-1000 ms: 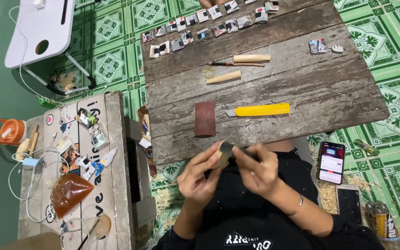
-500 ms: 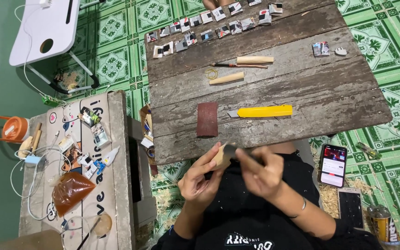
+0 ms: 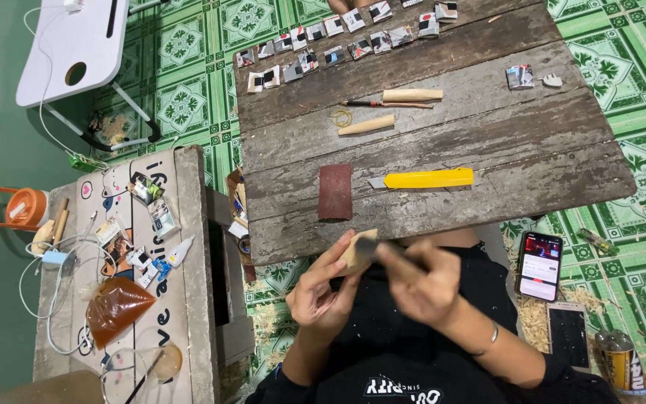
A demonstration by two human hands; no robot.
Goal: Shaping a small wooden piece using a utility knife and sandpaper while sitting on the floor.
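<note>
A small pale wooden piece (image 3: 356,251) sits just below the near edge of the weathered wooden table (image 3: 487,142), pinched in the fingers of the left hand (image 3: 323,288). The right hand (image 3: 424,280) is clenched around a dark tool (image 3: 371,245) whose tip touches the wood, though blur hides what kind. Behind them on the planks lie a reddish-brown sandpaper sheet (image 3: 335,192) and, just beside it, a yellow utility knife (image 3: 424,179).

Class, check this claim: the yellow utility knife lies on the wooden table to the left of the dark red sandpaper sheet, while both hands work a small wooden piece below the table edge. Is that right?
Not quite. The head view shows the yellow utility knife lying to the right of the dark red sandpaper sheet on the wooden table. The rest holds: the left hand and right hand work a small wooden piece below the table edge.
</note>
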